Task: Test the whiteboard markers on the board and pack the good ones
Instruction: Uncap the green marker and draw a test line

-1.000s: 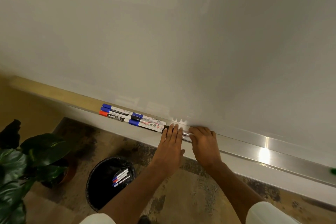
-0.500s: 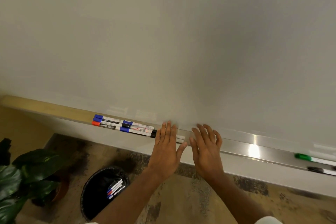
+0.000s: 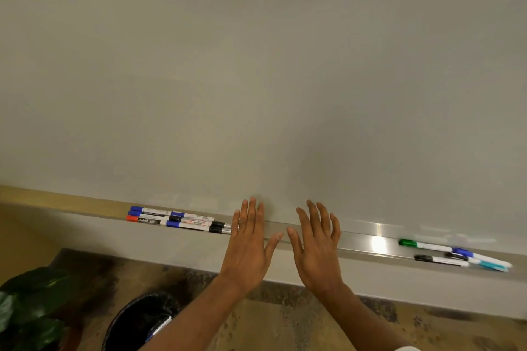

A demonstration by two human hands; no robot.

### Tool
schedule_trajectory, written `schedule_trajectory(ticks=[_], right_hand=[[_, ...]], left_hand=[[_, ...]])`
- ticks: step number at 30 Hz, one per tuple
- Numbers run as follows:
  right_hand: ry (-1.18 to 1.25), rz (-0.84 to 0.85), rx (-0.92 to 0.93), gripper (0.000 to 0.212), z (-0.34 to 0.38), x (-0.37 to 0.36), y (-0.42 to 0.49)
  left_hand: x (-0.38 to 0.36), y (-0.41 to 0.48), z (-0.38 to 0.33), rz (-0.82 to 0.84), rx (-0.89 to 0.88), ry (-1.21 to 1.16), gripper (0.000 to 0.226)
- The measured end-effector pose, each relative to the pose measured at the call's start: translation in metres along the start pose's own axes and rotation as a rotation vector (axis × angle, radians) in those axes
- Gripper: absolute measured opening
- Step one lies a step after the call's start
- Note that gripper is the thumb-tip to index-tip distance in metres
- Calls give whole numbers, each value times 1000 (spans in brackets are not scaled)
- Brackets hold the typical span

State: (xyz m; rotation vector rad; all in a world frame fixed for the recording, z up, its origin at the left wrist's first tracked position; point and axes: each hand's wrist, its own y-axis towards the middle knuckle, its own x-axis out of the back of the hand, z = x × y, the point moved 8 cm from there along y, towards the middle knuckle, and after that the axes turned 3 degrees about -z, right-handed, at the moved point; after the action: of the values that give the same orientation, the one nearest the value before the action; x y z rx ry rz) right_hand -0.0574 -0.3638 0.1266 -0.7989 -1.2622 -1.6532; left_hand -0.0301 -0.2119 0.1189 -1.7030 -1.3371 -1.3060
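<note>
— How many markers are on the tray (image 3: pixel 356 238)?
— Two groups. The left group (image 3: pixel 176 219) shows eight caps: four blue, three black, one red. The right group (image 3: pixel 433 247) is blurred: at least four markers, among them one green, one blue and one teal.
— And elsewhere?
— One board (image 3: pixel 256 65). One bin (image 3: pixel 125 319) with a few markers inside, too hidden to count. One plant (image 3: pixel 34 302). Two hands: left hand (image 3: pixel 246 251), right hand (image 3: pixel 316 253).

Bare tray (image 3: pixel 368 239) stretch between right hand (image 3: pixel 316 251) and right marker cluster (image 3: pixel 453 255): open passage. Left marker cluster (image 3: pixel 176 219) fills tray just beside left hand (image 3: pixel 248 248). Bin (image 3: pixel 134 319), plant (image 3: pixel 31 310) crowd floor lower left.
</note>
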Motion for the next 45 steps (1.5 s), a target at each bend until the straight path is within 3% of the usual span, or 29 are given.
schedule_trajectory(ticks=[13,21,38,45], right_hand=[[-84,-112,-167,58,-25,73,-27],[-98,-87,-246,58,-79,89,-48],[-118,111,-261,39,-318,62,-65],[-189,294,-292,55,-352,21,-64]], left_hand=[[26,3,-61,-42,-206,-67,89],[10,1,-106,-63,-265,-83,86],[-63,11,-221,-169,-160,-52,72],[-69,15,-219,-192,-154,-54,69]])
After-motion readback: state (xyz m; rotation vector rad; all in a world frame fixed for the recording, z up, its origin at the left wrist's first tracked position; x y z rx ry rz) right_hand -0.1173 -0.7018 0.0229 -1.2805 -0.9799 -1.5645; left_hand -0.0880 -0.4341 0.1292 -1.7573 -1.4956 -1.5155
